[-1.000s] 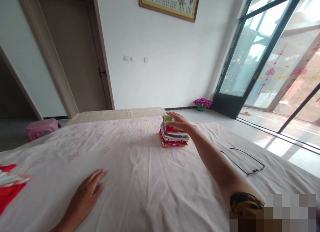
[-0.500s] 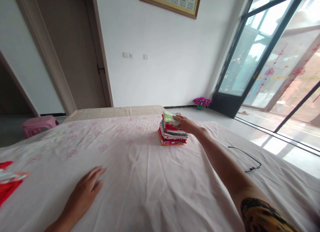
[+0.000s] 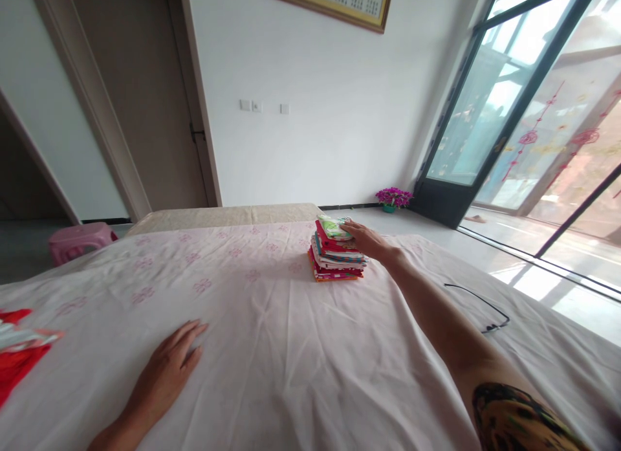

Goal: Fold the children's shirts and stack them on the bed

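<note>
A neat stack of folded cloths (image 3: 338, 260), mostly red, white and teal, stands on the pale flowered sheet (image 3: 262, 347). On its top lies a green-and-white folded cloth (image 3: 332, 226). My right hand (image 3: 366, 239) reaches out to the stack's right side, its fingers stretched flat over the edge of the top cloth and not closed round it. My left hand (image 3: 169, 357) rests palm down on the sheet at the lower left, fingers extended, holding nothing. Part of a red and white cloth (image 3: 22, 354) shows at the far left edge.
Eyeglasses (image 3: 495, 323) lie on the sheet right of my right forearm. A pink plastic stool (image 3: 82, 241) stands beyond the left side. Purple flowers in a green pot (image 3: 394, 198) sit on the floor near the glass door (image 3: 466, 127).
Both hands stay almost where they were, and the right hand still lies on the stack. The whole view has shifted slightly.
</note>
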A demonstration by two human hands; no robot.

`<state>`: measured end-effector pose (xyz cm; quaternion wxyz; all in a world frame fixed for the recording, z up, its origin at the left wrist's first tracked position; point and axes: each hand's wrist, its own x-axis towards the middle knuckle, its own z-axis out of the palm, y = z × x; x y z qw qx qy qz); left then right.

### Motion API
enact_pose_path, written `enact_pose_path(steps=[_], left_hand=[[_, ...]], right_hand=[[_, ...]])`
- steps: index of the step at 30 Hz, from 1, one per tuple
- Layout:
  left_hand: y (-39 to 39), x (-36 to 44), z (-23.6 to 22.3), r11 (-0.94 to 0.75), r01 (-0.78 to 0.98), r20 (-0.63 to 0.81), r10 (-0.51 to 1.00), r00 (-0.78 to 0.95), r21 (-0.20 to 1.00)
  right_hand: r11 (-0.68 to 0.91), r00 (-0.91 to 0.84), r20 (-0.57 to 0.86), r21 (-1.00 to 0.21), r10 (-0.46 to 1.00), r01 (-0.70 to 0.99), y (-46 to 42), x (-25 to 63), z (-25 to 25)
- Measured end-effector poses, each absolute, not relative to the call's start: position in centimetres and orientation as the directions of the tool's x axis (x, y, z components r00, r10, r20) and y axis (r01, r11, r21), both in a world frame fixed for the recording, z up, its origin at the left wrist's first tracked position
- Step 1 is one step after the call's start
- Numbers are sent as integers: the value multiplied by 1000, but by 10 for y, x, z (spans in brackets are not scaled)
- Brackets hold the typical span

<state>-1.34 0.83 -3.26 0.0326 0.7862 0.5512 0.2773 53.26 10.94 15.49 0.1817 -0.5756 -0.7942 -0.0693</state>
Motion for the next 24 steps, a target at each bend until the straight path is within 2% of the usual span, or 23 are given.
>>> enact_pose_path(steps=[3,5,8,11,19,24], left_hand=[[8,-13,-33,-391,848,399,885,240,357],[8,-14,-33,-392,847,397,886,242,359],[8,-14,-33,-387,845,389,890,239,368],[8,-13,-30,-381,846,378,895,236,374],[2,-9,-22,-371,846,377,899,224,382],[2,-7,-19,-372,844,382,897,221,387]], right_hand=[[304,-256,351,-87,901,949,104,528,156],[244,-185,360,-125,915,962,102,523,164],[196,-89,437,-205,895,959,109,510,184],[182,-76,480,-178,874,967,124,494,199],[115,-96,214,-76,972,991,157,469,158],[104,-86,249,-59,965,993,165,468,134]])
